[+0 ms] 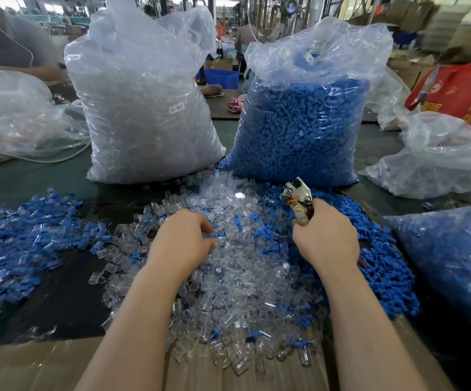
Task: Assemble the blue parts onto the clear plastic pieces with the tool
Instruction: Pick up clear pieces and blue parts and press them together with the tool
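A heap of clear plastic pieces covers the middle of the table, with loose blue parts piled along its right side. My left hand lies on the clear heap with its fingers curled down into the pieces; whether it holds one is hidden. My right hand grips the handles of a metal plier-like tool, jaws pointing up and away. A pile of joined blue-and-clear pieces lies at the left.
A tall bag of clear pieces and a tall bag of blue parts stand behind the heap. More plastic bags lie at the left and right, one with blue pieces. Cardboard lines the near edge.
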### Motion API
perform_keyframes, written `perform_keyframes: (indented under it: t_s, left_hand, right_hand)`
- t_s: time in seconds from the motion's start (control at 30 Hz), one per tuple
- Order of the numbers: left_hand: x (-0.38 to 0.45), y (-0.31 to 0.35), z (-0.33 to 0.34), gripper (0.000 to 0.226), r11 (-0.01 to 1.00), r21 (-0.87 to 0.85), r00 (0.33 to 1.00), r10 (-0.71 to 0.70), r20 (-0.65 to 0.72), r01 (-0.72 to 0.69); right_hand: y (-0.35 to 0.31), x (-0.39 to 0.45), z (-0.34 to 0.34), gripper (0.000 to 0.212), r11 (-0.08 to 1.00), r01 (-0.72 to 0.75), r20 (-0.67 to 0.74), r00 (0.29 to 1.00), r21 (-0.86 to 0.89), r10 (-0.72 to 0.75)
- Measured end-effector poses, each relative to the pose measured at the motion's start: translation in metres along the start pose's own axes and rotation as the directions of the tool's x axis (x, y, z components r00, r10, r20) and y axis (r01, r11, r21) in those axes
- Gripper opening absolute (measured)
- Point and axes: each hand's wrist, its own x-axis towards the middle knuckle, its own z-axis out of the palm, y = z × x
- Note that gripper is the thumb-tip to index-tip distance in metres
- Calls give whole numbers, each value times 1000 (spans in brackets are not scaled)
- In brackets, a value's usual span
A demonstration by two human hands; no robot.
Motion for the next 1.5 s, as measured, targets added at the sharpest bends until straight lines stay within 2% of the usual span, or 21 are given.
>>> perform_keyframes:
  t_s: [0.17, 0.3, 0.43, 0.57, 0.67, 0.77, 0.87, 0.97, 1.07, 1.13, 1.2, 1.27, 1.4, 1.5]
  left_hand:
    - [2, -1, 4, 28, 998, 42, 999, 36, -13, -36]
    - [2, 0, 7, 35, 998, -16, 998, 59, -5, -59]
    - [1, 5, 8, 15, 998, -44, 999, 50, -7, -50]
    - [1, 2, 5, 15, 997, -37, 997, 62, 37, -61]
    - [2, -1, 6, 15, 998, -20, 998, 64, 14, -63]
    - [1, 2, 7, 3, 995, -89, 999, 39, -33, -42]
    - [0, 5, 6, 12, 976, -216, 996, -13, -93, -7]
    - [-2, 9, 3, 12, 869, -496, 987, -86, -135, 8]
    - [-5, 17, -2, 6, 635, -772, 988, -133, -81, 22]
    - [-6, 22, -5, 1, 487, -872, 992, -122, -15, 47]
    - [-7, 26, -6, 5, 368, -927, 994, -98, 45, 78]
    - [-7, 29, -5, 6, 343, -934, 994, -86, 72, 97]
    - [-6, 29, -2, 12, 412, -906, 993, -101, 56, 93]
    - [-6, 29, -3, 14, 353, -929, 990, -118, 75, 113]
  right_hand:
    - [-2, 0, 1, 18, 1000, 26, 20, 999, 2, -26]
    - [-2, 0, 2, 19, 999, 29, -4, 1000, 39, -29]
    - [-2, -1, 1, 21, 985, 87, -55, 995, 147, -80]
    - [-4, -2, 2, 17, 979, 122, -78, 991, 165, -110]
    - [-5, -3, 3, 18, 977, 126, -92, 989, 169, -112]
    - [-5, -2, 3, 18, 975, 125, -86, 990, 183, -111]
    - [-6, -3, 2, 17, 960, 134, -78, 990, 245, -118]
    - [-9, -4, 0, 15, 903, 146, -71, 989, 404, -128]
    - [-13, -5, -3, 10, 812, 134, -37, 990, 568, -137]
    - [-15, -5, -3, 11, 760, 126, -15, 988, 638, -152]
    - [-16, -6, -3, 13, 715, 126, -1, 985, 688, -173]
    - [-16, -7, -3, 14, 697, 137, 3, 981, 704, -195]
    - [-18, -8, -1, 14, 690, 164, 6, 972, 705, -236]
    - [-20, -9, 1, 14, 697, 165, 15, 970, 697, -244]
